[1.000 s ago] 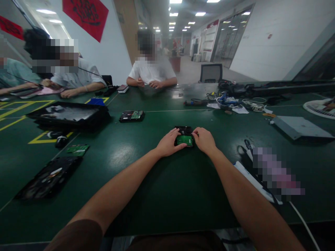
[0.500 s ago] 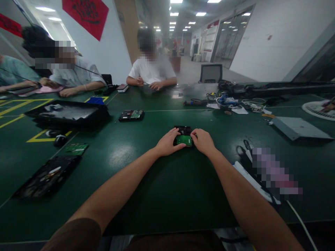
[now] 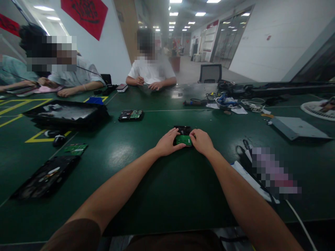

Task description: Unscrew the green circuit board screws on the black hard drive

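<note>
A hard drive (image 3: 183,130) with a black body lies on the green table in front of me, its green circuit board (image 3: 184,140) facing up on the near part. My left hand (image 3: 169,142) is wrapped around the drive's left side, thumb along the near edge and fingers at the far left. At the right edge of the board, my right hand (image 3: 202,142) has its thumb and fingertips pinched together. Whether a small part sits between those fingertips is hidden.
To the left lie another drive (image 3: 131,115), a black tray (image 3: 65,113), a loose green board (image 3: 75,149) and a black casing (image 3: 45,177). A grey metal box (image 3: 299,128) and cables (image 3: 253,105) are on the right. Across the table sits a person (image 3: 153,71).
The right hand has shifted very slightly left along the board's edge. The left hand and the hard drive stay in place.
</note>
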`<state>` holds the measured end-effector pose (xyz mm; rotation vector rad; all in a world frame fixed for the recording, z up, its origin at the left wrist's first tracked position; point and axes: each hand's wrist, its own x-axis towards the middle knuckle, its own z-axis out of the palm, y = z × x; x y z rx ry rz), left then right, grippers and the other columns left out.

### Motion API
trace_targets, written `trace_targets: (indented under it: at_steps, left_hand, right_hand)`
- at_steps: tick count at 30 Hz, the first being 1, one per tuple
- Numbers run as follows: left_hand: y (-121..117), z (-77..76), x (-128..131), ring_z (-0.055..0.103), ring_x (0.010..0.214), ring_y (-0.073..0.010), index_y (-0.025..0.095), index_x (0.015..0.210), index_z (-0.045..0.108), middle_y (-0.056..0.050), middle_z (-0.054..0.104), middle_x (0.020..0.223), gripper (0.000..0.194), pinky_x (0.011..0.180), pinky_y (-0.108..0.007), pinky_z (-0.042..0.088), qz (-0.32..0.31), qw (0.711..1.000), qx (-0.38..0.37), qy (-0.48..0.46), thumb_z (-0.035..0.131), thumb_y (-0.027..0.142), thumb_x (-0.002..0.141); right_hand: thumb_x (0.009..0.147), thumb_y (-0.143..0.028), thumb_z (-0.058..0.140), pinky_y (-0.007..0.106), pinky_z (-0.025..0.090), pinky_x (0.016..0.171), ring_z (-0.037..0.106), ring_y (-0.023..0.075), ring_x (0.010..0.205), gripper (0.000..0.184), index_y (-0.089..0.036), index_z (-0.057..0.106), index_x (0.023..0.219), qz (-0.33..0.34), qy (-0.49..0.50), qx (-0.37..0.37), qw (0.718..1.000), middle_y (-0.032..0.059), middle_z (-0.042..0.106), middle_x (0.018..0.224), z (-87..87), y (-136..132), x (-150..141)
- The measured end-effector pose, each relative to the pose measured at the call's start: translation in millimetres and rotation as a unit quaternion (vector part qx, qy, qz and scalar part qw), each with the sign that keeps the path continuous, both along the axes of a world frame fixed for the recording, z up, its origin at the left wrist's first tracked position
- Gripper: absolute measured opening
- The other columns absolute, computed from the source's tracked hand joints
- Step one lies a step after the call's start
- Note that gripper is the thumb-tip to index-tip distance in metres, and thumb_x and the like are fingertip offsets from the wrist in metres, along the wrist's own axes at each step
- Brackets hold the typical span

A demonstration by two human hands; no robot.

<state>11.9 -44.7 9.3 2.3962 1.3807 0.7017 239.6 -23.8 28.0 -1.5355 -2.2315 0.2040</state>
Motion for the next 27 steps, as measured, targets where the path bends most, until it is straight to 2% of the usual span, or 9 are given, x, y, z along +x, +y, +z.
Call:
trace_targets:
  at_steps: [11,21,27]
  left_hand:
    - [0.1,-0.7,-0.1,0.032,0.159,-0.0317,0.018,0.141,0.056,-0.017,0.047,0.162,0.074,0.129,-0.05,0.034,0.0,1.0,0.001,-0.002,0.065,0.07,0.09]
    - [1.0,-1.0,0.3,0.032,0.159,-0.0317,0.018,0.14,0.057,-0.017,0.047,0.162,0.074,0.128,-0.051,0.034,-0.001,1.0,-0.005,-0.013,0.068,0.069,0.088]
    - [0.8,-0.3,-0.1,0.032,0.159,-0.0317,0.018,0.141,0.057,-0.017,0.046,0.163,0.076,0.129,-0.05,0.033,-0.002,1.0,-0.01,-0.011,0.068,0.07,0.087]
  right_hand:
    - [0.105,-0.028,0.05,0.036,0.048,0.088,0.066,0.0225,0.097,0.02,-0.02,0.068,0.101,-0.023,0.004,0.034,0.999,0.0087,0.071,0.105,-1.2,1.3,5.7]
    - [0.104,-0.028,0.051,0.035,0.048,0.089,0.066,0.0224,0.099,0.02,-0.02,0.069,0.102,-0.001,-0.03,0.003,1.0,0.0099,0.072,0.11,1.3,0.3,1.6]
    - [0.105,-0.028,0.05,0.035,0.048,0.085,0.066,0.0225,0.096,0.022,-0.02,0.07,0.104,0.0,-0.04,0.014,0.999,0.0101,0.072,0.111,4.0,-0.9,1.0]
